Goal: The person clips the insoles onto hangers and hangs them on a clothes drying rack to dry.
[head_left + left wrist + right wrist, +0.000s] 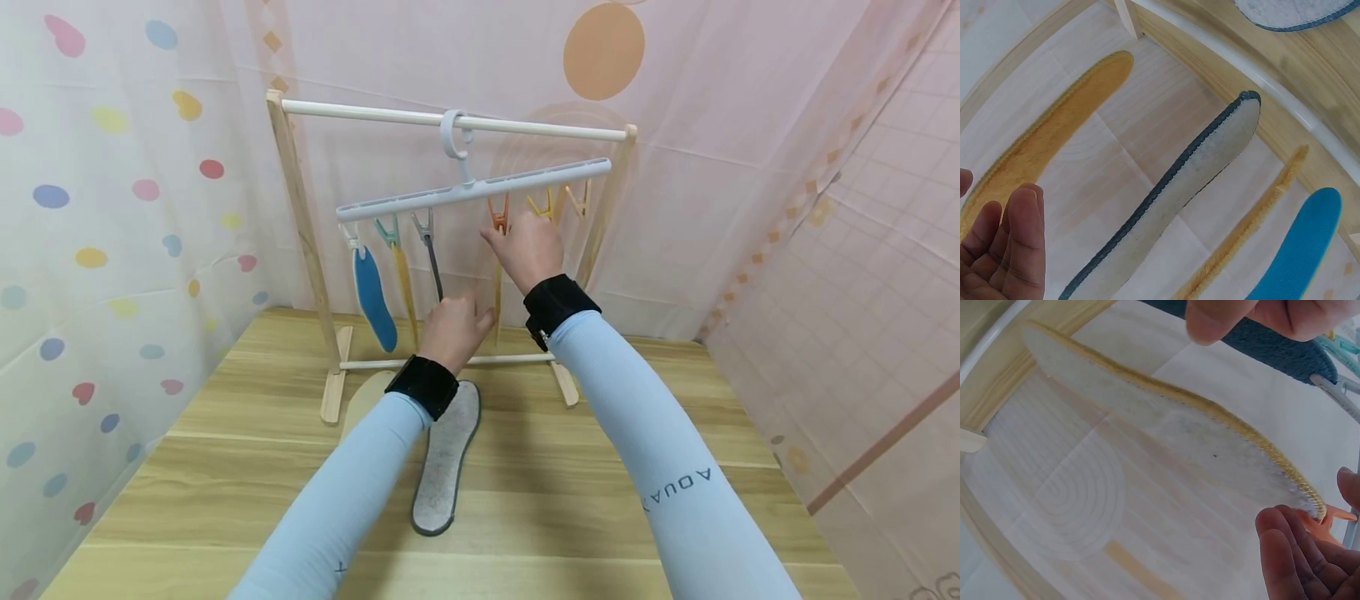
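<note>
My right hand [531,248] is at the orange clip [498,218], which bites the top of a yellow-edged insole [1172,415]. In the right wrist view its fingers and thumb stand on either side of that clip, loosely bent and not pinching it. Lower down, my left hand [453,329] is beside the same insole, seen yellow in the left wrist view, with a gap between thumb and fingers. A grey-edged insole [1172,181], a thin-looking yellow one [405,279] and a blue one [372,300] hang from clips to the left.
The pale hanger [472,192] tilts, its hook over the white rail [360,112] of a wooden stand [300,217]. Yellow [542,204] and cream [579,200] clips hang at its right. On the table [585,517] lie a grey insole [447,467] and a beige one [366,400].
</note>
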`<act>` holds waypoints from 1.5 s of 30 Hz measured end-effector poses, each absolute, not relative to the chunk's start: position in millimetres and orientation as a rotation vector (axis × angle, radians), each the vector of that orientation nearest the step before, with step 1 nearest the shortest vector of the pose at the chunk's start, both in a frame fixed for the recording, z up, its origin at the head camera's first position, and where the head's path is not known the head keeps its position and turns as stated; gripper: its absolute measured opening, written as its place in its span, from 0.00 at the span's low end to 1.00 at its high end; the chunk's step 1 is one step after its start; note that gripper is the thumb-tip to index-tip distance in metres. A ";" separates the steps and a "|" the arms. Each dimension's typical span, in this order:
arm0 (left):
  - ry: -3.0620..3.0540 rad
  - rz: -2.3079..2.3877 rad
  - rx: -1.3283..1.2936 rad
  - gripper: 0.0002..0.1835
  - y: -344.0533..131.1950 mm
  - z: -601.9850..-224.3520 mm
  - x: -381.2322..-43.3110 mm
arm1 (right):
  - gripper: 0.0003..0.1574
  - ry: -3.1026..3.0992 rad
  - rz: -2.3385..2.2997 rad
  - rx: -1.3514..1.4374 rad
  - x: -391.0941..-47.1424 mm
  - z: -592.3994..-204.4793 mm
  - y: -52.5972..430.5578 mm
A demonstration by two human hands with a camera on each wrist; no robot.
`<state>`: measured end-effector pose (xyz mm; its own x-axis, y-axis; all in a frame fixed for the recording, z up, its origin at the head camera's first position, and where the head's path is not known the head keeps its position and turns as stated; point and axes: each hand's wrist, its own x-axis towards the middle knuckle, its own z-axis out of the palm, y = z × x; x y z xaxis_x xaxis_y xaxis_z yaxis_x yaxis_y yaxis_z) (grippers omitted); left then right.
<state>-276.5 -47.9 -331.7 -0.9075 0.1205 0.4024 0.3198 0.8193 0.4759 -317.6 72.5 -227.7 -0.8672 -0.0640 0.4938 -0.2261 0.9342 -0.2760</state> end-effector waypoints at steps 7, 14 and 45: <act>-2.624 -0.694 -0.349 0.22 -53.5 -333.8 -277.2 | 0.39 -2.610 0.480 0.223 -315.4 -231.8 78.0; -2.635 -0.602 -0.340 0.24 -59.3 -335.1 -277.1 | 0.37 -2.632 0.500 0.254 -312.4 -238.8 85.1; -2.887 -0.430 -0.377 0.21 -86.5 -344.8 -265.1 | 0.29 -2.815 0.500 0.310 -280.1 -290.1 104.0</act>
